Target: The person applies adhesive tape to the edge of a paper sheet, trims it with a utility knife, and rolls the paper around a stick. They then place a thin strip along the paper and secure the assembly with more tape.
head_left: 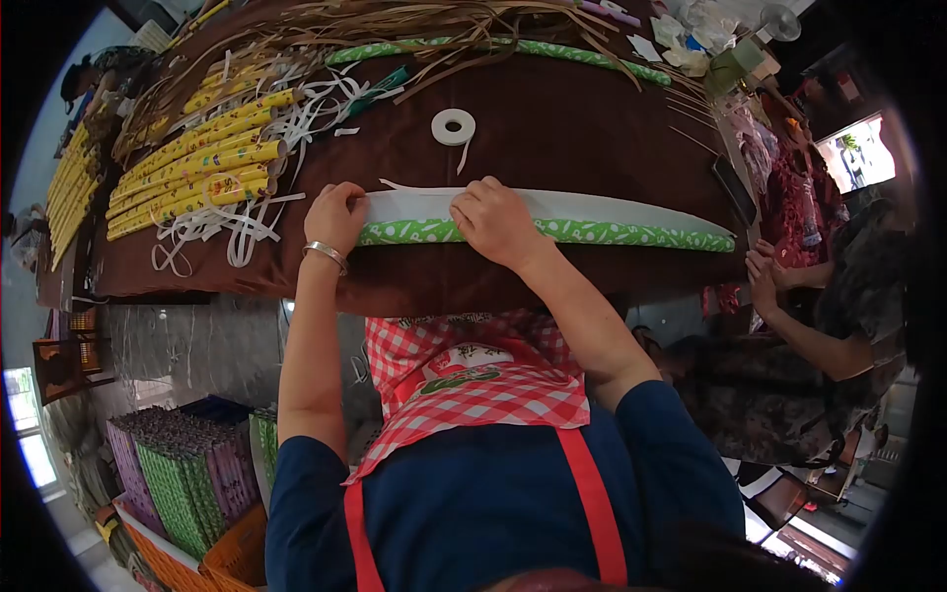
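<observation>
A long green strip with a white print and white underside [612, 210] lies across the table's near side, its green edge folded or rolled toward me. My left hand [335, 215] grips its left end, fingers closed, with a bracelet at the wrist. Near the strip's middle, my right hand [493, 223] has its fingers curled down on the white side, closed on it. A thin white tape end [400, 186] sticks up along the far edge between my hands. Just beyond lies a roll of white tape [453, 126] with a loose tail. What my fingertips pinch is partly hidden.
Bundled yellow printed rolls [202, 178] with white ribbons [212, 229] lie at left on the brown-covered table [582, 118]. Brown strips [473, 39] and another green roll [592, 61] lie at the back. A phone-like dark object [734, 189] and another person's hands [764, 276] are at right.
</observation>
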A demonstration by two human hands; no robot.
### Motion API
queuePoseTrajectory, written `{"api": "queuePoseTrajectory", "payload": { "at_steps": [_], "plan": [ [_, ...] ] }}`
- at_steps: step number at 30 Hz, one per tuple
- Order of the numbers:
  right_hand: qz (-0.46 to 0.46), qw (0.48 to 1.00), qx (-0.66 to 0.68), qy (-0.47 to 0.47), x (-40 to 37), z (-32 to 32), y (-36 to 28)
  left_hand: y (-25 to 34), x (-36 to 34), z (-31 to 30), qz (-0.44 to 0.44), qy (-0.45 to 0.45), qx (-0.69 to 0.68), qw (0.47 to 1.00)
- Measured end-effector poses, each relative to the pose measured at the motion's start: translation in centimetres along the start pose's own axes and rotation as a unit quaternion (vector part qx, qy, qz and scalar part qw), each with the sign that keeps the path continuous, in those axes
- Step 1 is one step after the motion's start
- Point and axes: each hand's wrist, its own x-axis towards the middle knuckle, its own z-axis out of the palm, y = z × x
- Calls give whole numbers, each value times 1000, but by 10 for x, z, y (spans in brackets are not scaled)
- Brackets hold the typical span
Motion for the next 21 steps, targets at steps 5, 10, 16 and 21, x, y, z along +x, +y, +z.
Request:
{"api": "queuePoseTrajectory", "payload": {
  "at_steps": [5, 10, 16, 21],
  "plan": [
    [-7, 1000, 6, 7, -1, 1, 1, 10, -3, -6, 11, 8, 41, 999],
    [-8, 1000, -1, 8, -1, 1, 2, 13, -5, -9, 20, 13, 49, 999],
    [-3, 1000, 18, 16, -2, 1, 1, 2, -6, -8, 24, 115, 75, 990],
    [-1, 999, 22, 33, 0, 3, 2, 21, -9, -14, 101, 93, 54, 989]
  ]
}}
